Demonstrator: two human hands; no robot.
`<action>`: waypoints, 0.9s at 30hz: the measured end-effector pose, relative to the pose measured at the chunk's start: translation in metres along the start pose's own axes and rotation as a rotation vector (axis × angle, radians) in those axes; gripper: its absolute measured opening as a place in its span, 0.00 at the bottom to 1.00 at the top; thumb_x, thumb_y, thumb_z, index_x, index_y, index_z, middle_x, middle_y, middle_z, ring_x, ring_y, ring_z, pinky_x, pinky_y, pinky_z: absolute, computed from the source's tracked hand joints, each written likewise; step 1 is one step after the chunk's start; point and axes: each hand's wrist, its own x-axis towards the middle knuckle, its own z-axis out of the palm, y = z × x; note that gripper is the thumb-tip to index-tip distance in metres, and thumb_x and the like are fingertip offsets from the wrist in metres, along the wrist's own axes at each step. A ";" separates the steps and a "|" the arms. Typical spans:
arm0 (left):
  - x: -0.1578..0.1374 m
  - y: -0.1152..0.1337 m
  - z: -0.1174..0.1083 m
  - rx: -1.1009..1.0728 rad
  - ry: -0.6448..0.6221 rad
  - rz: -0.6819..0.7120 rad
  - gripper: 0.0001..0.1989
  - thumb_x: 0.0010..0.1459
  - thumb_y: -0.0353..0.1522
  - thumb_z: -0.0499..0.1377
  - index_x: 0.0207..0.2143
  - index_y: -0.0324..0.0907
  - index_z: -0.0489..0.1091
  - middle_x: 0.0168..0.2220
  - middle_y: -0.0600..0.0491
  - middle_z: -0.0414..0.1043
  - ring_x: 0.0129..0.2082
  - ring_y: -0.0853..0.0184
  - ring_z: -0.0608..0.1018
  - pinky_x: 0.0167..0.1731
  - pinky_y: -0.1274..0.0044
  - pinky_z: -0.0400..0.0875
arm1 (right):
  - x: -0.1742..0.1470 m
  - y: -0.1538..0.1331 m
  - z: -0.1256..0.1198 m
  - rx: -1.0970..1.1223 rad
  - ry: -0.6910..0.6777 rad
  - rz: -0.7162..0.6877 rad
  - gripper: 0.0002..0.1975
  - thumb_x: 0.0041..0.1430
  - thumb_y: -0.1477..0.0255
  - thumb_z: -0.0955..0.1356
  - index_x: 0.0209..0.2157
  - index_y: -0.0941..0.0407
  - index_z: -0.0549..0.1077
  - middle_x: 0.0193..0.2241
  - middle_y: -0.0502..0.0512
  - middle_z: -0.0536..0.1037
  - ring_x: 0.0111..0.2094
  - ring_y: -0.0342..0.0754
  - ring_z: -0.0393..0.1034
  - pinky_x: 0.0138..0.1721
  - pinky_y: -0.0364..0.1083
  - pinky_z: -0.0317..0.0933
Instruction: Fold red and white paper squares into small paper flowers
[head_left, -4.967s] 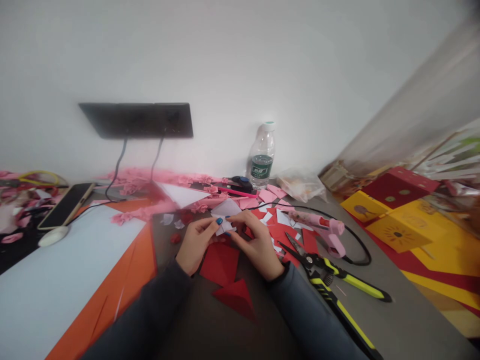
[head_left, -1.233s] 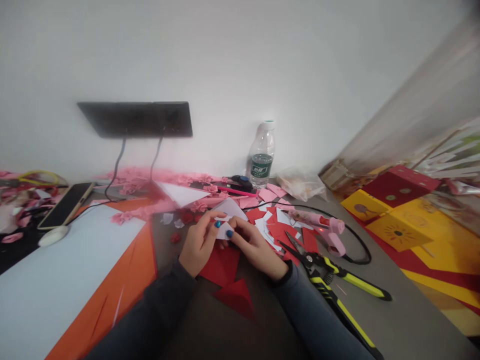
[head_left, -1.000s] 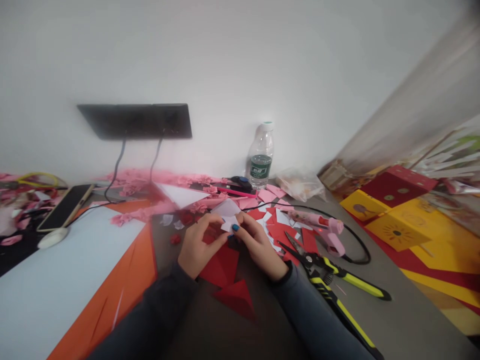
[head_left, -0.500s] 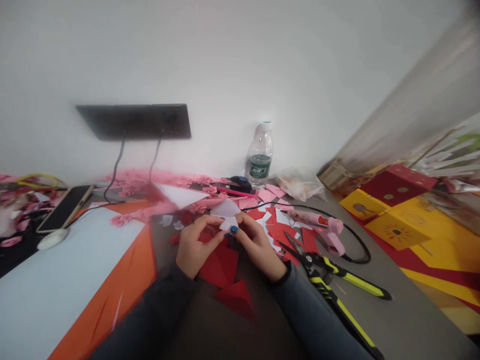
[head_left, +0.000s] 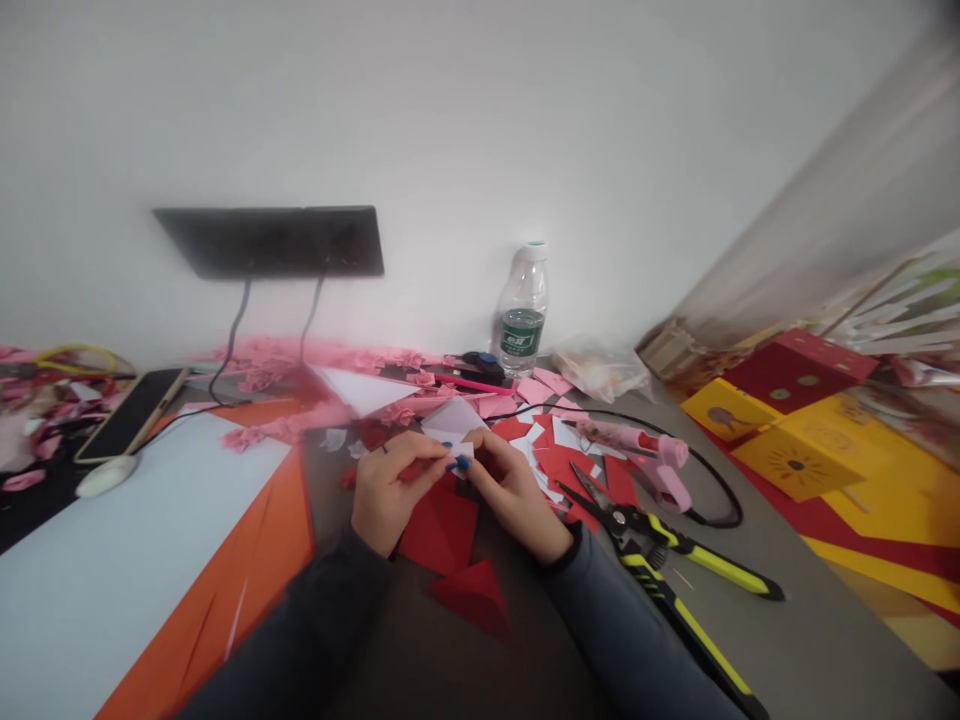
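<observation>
A small piece of white paper is pinched between my two hands above the table's middle. My left hand grips it from the left with thumb and fingers pressed together. From the right, my right hand holds the same piece, its blue-nailed thumb close to the left fingertips. Much of the paper is covered by the fingers. Below the hands lie a red paper square and a folded red paper piece. Just behind the fingers rests a larger pale paper piece.
Right of my hands are yellow-black snips, a pink glue gun with its cord, and red and white scraps. A water bottle stands by the wall. White and orange sheets, a phone and yellow-red boxes flank the workspace.
My left fingers have closed in over the white paper toward the right thumb, so less of it shows. The things on the table have stayed in place.
</observation>
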 end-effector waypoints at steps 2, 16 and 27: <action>0.000 0.000 0.000 -0.023 -0.029 -0.033 0.02 0.57 0.31 0.64 0.34 0.43 0.77 0.32 0.52 0.80 0.32 0.66 0.80 0.37 0.77 0.75 | 0.000 -0.001 0.000 0.004 0.005 -0.007 0.14 0.64 0.59 0.65 0.30 0.54 0.65 0.26 0.48 0.64 0.26 0.44 0.60 0.29 0.43 0.57; 0.002 -0.003 0.007 -0.412 -0.019 -0.284 0.03 0.52 0.27 0.66 0.31 0.41 0.79 0.30 0.54 0.80 0.34 0.67 0.80 0.37 0.80 0.74 | 0.000 -0.001 0.001 0.016 -0.001 -0.033 0.13 0.65 0.62 0.64 0.29 0.54 0.65 0.26 0.48 0.64 0.27 0.44 0.59 0.29 0.44 0.55; 0.000 -0.009 0.010 -0.604 -0.029 -0.448 0.01 0.50 0.28 0.67 0.29 0.41 0.78 0.28 0.56 0.77 0.31 0.70 0.77 0.36 0.81 0.71 | 0.000 -0.004 0.002 -0.010 -0.010 -0.003 0.11 0.65 0.63 0.64 0.31 0.55 0.65 0.27 0.48 0.64 0.27 0.44 0.58 0.28 0.43 0.54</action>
